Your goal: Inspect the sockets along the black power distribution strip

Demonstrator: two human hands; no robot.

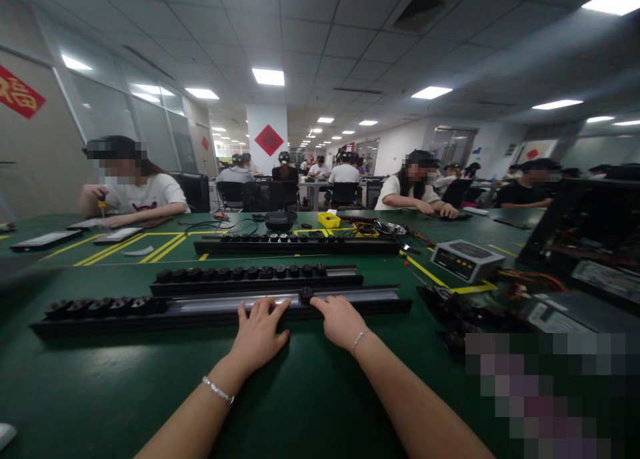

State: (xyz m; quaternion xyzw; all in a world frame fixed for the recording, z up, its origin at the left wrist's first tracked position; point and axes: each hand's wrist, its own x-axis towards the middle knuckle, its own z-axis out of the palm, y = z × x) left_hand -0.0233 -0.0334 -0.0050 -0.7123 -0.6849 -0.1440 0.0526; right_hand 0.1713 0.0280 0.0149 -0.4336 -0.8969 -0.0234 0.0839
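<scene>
A long black rail with a silver channel (215, 304) lies across the green table in front of me. Several black socket modules (100, 306) sit in its left end. My left hand (257, 336) rests on the rail's near edge with its fingers spread flat. My right hand (340, 319) is curled beside it, its fingers pinching a single black module (306, 294) in the channel. Both wrists wear thin bracelets.
Two more black rails (255, 276) (300, 244) lie further back, the nearer one lined with modules. A grey meter box (465, 259) and an open computer case (590, 246) stand at the right. A yellow bin (329, 219) and cables lie mid-table. Several people sit at the tables beyond.
</scene>
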